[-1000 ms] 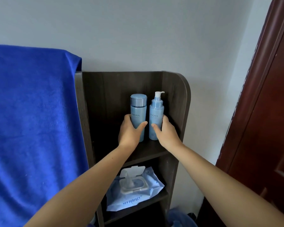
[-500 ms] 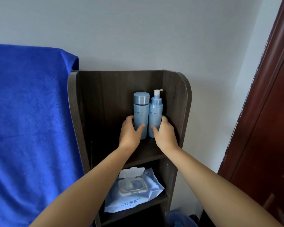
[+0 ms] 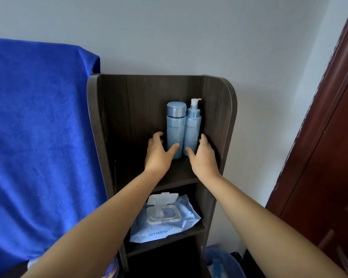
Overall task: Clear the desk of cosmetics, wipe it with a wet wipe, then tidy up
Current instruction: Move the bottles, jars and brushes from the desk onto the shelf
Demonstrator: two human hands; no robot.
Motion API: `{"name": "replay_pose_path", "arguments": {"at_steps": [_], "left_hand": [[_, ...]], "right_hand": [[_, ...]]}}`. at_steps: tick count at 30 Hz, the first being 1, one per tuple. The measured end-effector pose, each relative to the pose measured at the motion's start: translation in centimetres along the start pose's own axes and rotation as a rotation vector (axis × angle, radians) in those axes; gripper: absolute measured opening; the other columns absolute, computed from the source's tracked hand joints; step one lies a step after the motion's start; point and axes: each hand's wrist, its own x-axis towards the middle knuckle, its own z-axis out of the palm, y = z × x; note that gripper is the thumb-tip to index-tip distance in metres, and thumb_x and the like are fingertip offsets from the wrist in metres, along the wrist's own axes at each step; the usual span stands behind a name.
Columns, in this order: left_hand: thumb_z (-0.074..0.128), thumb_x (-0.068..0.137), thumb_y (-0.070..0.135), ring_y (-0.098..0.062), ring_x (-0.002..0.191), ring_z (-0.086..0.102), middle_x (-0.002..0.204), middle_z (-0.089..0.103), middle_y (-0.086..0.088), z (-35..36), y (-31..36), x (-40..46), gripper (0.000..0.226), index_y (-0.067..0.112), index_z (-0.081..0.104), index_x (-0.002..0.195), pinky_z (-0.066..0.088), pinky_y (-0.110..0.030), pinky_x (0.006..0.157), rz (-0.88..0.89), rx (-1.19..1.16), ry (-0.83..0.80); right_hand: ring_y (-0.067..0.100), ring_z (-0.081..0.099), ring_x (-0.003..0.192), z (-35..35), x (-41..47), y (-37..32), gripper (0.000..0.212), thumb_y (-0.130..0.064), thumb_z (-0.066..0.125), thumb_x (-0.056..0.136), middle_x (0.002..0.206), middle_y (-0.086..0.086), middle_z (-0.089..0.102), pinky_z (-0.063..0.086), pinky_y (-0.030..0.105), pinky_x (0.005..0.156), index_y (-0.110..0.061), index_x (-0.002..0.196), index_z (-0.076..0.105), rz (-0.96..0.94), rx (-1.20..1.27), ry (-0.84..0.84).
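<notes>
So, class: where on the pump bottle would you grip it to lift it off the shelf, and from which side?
Grip the pump bottle round its straight lower body, probably from the front. It stands upright against the capped bottle on its left, with the shelf wall close on its right. The narrow pump head offers a poorer hold.

"PROYA" in dark letters on front of capped blue bottle (image 3: pixel 175 129), near right back corner of upper shelf (image 3: pixel 169 177). Same "PROYA" on pump bottle (image 3: pixel 192 129) touching it on right. Smaller line under each brand word unreadable. "HEY PERFECT" in blue along front edge of wet wipe pack (image 3: pixel 163 227) on lower shelf.
</notes>
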Motion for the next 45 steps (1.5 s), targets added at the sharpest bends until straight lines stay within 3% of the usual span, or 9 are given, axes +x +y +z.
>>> {"name": "replay_pose_path", "arguments": {"at_steps": [5, 11, 16, 20, 25, 30, 33, 37, 45], "left_hand": [[0.063, 0.085, 0.023, -0.011, 0.105, 0.052, 0.116, 0.053, -0.003, -2.1, 0.4, -4.6, 0.046, 0.017, 0.044, 0.127, 0.041, -0.012, 0.075, 0.161, -0.051, 0.099], [0.055, 0.088, 0.008, 0.002, 0.083, 0.055, 0.092, 0.058, 0.005, -5.8, -1.7, -13.6, 0.022, 0.015, 0.055, 0.109, 0.044, -0.009, 0.069, 0.223, -0.083, 0.207], [0.055, 0.088, 0.007, 0.004, 0.077, 0.055, 0.088, 0.059, 0.008, -9.7, -9.3, -19.9, 0.018, 0.021, 0.058, 0.1, 0.041, -0.006, 0.065, -0.049, 0.022, 0.376], [0.056, 0.087, 0.007, 0.0, 0.076, 0.056, 0.091, 0.062, -0.001, -12.7, -15.8, -24.1, 0.014, 0.018, 0.057, 0.095, 0.038, -0.003, 0.064, -0.282, 0.129, 0.41], [0.058, 0.085, 0.008, -0.018, 0.077, 0.057, 0.086, 0.06, -0.002, -13.7, -22.1, -26.4, 0.014, 0.015, 0.059, 0.097, 0.046, -0.029, 0.07, -0.457, 0.182, 0.283], [0.061, 0.083, 0.006, -0.018, 0.086, 0.055, 0.104, 0.053, -0.008, -13.5, -26.8, -24.3, 0.032, 0.004, 0.054, 0.115, 0.044, -0.023, 0.08, -0.498, 0.212, 0.111], [0.061, 0.085, 0.013, -0.021, 0.094, 0.055, 0.116, 0.045, -0.008, -12.8, -28.9, -22.6, 0.048, 0.005, 0.044, 0.13, 0.041, -0.024, 0.086, -0.522, 0.234, 0.028], [0.061, 0.083, 0.011, -0.03, 0.106, 0.052, 0.117, 0.047, -0.014, -11.7, -31.1, -21.4, 0.04, 0.006, 0.051, 0.121, 0.042, -0.032, 0.091, -0.507, 0.296, -0.07], [0.064, 0.083, 0.015, -0.027, 0.102, 0.053, 0.11, 0.052, -0.01, -12.5, -31.9, -21.5, 0.028, 0.007, 0.058, 0.109, 0.043, -0.032, 0.09, -0.456, 0.307, -0.109]], "right_hand": [[0.021, 0.047, 0.123, -1.6, -3.8, 1.0, 0.053, -0.024, 0.055, 0.091, 0.135, 0.01, 0.047, 0.04, 0.028, 0.096, -0.01, 0.137, 0.035, -0.197, 0.027, 0.016], [0.006, 0.053, 0.106, -0.8, -10.2, 1.0, 0.027, -0.014, 0.054, 0.091, 0.113, -0.002, 0.055, 0.043, 0.019, 0.093, -0.013, 0.118, 0.054, -0.444, 0.223, -0.126], [0.005, 0.051, 0.103, 4.7, -17.3, 1.7, 0.026, -0.02, 0.051, 0.09, 0.111, -0.001, 0.057, 0.035, 0.002, 0.088, -0.01, 0.114, 0.056, -0.449, 0.264, -0.425], [0.012, 0.055, 0.102, 9.7, -22.0, 3.5, 0.025, -0.018, 0.054, 0.091, 0.11, 0.001, 0.056, 0.048, 0.026, 0.09, -0.014, 0.115, 0.055, -0.385, 0.235, -0.643], [0.016, 0.055, 0.1, 14.9, -25.1, 4.5, 0.026, -0.017, 0.058, 0.088, 0.108, 0.001, 0.054, 0.049, 0.037, 0.087, -0.012, 0.113, 0.055, -0.291, 0.134, -0.715], [0.025, 0.05, 0.119, 20.2, -26.4, 4.4, 0.043, -0.013, 0.064, 0.084, 0.126, 0.013, 0.051, 0.032, 0.016, 0.096, -0.003, 0.123, 0.048, -0.205, 0.019, -0.699], [0.031, 0.039, 0.133, 23.4, -27.4, 4.1, 0.061, -0.015, 0.068, 0.082, 0.142, 0.021, 0.039, 0.031, 0.025, 0.106, 0.001, 0.134, 0.039, -0.117, -0.012, -0.649], [0.038, 0.033, 0.136, 26.4, -28.0, 4.3, 0.075, -0.017, 0.073, 0.077, 0.145, 0.027, 0.032, 0.031, 0.04, 0.11, 0.005, 0.137, 0.033, -0.063, -0.032, -0.542], [0.038, 0.05, 0.113, 27.4, -28.2, 3.9, 0.077, -0.017, 0.081, 0.066, 0.12, 0.02, 0.049, 0.047, 0.044, 0.095, 0.001, 0.129, 0.041, -0.069, -0.025, -0.48]]}}
